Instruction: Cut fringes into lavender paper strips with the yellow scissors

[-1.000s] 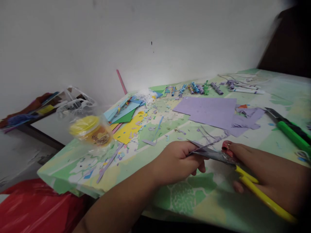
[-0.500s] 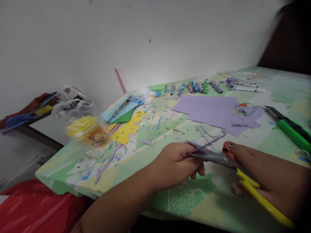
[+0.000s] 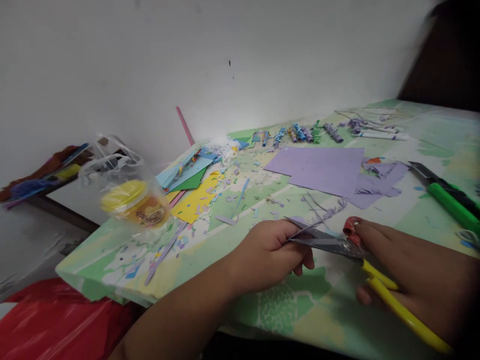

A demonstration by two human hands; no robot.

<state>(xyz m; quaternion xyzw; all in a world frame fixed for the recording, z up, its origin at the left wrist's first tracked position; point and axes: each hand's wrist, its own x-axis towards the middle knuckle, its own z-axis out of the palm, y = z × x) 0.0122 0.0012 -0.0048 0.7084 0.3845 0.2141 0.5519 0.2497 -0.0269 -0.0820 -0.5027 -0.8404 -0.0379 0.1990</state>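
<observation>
My left hand (image 3: 275, 252) pinches a narrow strip of purple paper (image 3: 326, 214) whose far edge is cut into a fringe. Yellow-handled scissors (image 3: 386, 287) are in my right hand (image 3: 405, 265), with their blades parted around the strip close to my left fingers. A small red wrap (image 3: 351, 227) sits on a finger of the right hand. Beyond the hands lie purple paper sheets (image 3: 318, 170), and several small fringed paper rolls (image 3: 300, 132) stand in a row near the wall.
A yellow-lidded tub (image 3: 125, 197) in a clear plastic bag stands at the table's left edge. A green box cutter (image 3: 450, 200) lies at right. Coloured sheets (image 3: 197, 200), white string (image 3: 223, 148), markers (image 3: 382, 135) and paper scraps cover parts of the patterned tablecloth.
The scissors' blades have come slightly closer together and shifted a little to the left with my right hand. My left hand stays almost still, holding the strip.
</observation>
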